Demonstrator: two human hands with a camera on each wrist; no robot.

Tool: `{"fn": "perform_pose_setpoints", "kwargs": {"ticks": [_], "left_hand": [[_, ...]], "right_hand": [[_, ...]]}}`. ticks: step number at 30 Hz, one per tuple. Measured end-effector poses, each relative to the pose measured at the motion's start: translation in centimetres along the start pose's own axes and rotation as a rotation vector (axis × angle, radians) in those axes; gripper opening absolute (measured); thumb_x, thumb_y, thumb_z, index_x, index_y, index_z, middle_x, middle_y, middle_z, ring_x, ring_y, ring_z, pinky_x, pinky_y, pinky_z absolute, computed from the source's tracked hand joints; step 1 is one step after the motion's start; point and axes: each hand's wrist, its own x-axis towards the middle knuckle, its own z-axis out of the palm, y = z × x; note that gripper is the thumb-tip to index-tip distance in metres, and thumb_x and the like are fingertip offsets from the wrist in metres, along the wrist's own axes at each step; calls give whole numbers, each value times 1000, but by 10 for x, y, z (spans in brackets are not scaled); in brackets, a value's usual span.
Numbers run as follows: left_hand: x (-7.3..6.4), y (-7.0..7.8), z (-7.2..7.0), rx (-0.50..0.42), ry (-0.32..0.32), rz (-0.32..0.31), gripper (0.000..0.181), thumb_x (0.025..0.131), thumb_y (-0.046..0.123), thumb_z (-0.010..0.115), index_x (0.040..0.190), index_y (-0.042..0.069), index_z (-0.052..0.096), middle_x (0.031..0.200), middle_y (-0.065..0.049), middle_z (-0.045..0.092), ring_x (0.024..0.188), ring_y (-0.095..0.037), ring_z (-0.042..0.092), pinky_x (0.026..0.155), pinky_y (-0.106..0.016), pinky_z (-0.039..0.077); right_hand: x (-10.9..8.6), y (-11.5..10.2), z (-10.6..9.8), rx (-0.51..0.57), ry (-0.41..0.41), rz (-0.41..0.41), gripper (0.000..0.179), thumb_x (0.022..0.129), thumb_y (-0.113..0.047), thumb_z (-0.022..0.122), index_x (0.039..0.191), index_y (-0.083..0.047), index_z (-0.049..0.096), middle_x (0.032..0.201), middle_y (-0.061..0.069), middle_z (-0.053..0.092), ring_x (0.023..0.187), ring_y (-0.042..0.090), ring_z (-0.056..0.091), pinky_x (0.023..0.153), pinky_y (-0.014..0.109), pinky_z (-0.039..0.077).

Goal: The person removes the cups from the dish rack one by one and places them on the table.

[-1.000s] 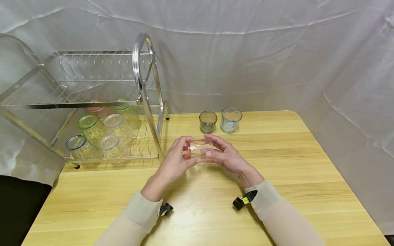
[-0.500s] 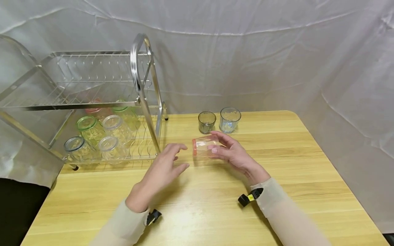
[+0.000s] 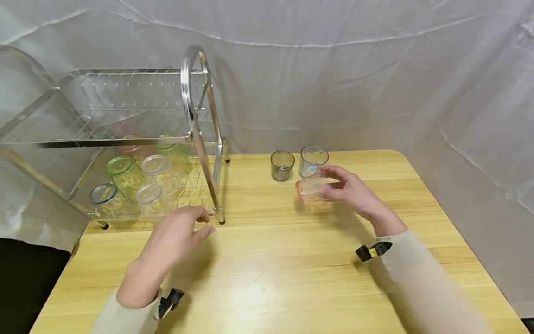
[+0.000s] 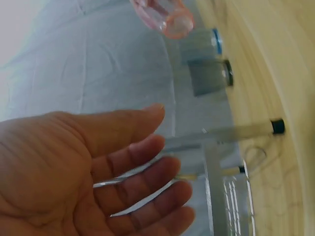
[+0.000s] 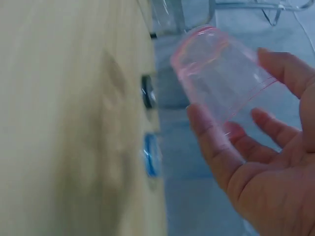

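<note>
A clear pink glass (image 3: 309,186) is held above the table by my right hand (image 3: 354,192), its thumb and fingers gripping the sides. In the right wrist view the pink glass (image 5: 216,73) tilts, its thick end pointing away from the palm. My left hand (image 3: 173,239) hovers over the table near the rack's front right foot, holding nothing. Loosely bent fingers show on the left hand (image 4: 123,172) in its wrist view. Behind the pink glass stand a dark grey glass (image 3: 282,166) and a bluish glass (image 3: 314,160), side by side.
A two-tier metal dish rack (image 3: 200,139) stands at the left. On its lower tier sit several upside-down glasses, among them a green glass (image 3: 124,174), a blue-rimmed glass (image 3: 109,199) and a clear glass (image 3: 153,199). A grey curtain (image 3: 333,83) hangs behind the wooden table (image 3: 267,278).
My left hand has let go of the pink glass and moved left toward the rack. The right hand has carried the glass to the right, near the bluish glass.
</note>
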Motion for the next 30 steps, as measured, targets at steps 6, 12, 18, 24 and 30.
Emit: {"fn": "perform_pose_setpoints", "kwargs": {"ticks": [6, 12, 18, 24, 30], "left_hand": [[4, -10, 7, 21, 82, -37, 37, 91, 22, 85, 119, 6, 68, 110, -15, 72, 94, -34, 68, 74, -51, 57], [10, -14, 18, 21, 109, -17, 47, 90, 19, 86, 129, 1, 66, 118, -19, 74, 102, -39, 72, 82, -55, 60], [15, -10, 23, 12, 95, -28, 40, 92, 19, 84, 126, 4, 69, 118, -16, 75, 102, -39, 73, 81, -55, 60], [22, -11, 30, 22, 99, -27, 38, 93, 21, 83, 123, 2, 70, 112, -16, 76, 98, -38, 74, 79, -54, 61], [27, -13, 35, 33, 114, -37, 36, 93, 24, 83, 117, 1, 70, 104, -14, 77, 86, -34, 74, 68, -49, 60]], "right_hand": [[-4, -15, -32, -286, 10, 85, 73, 96, -16, 76, 159, -7, 39, 159, 22, 42, 131, 41, 56, 94, 33, 57], [6, -26, -52, -634, 26, 145, 78, 96, -29, 76, 161, -8, 38, 161, 30, 40, 134, 51, 53, 105, 63, 49], [28, -25, -65, -854, 39, 161, 80, 94, -25, 76, 161, -4, 38, 160, 32, 41, 143, 57, 40, 114, 73, 37], [51, -18, -72, -922, 28, 134, 80, 91, -18, 75, 161, -2, 38, 158, 32, 45, 143, 57, 41, 116, 71, 37], [65, -15, -73, -922, 25, 148, 81, 88, -13, 73, 160, -3, 39, 157, 31, 46, 145, 56, 39, 118, 70, 34]]}}
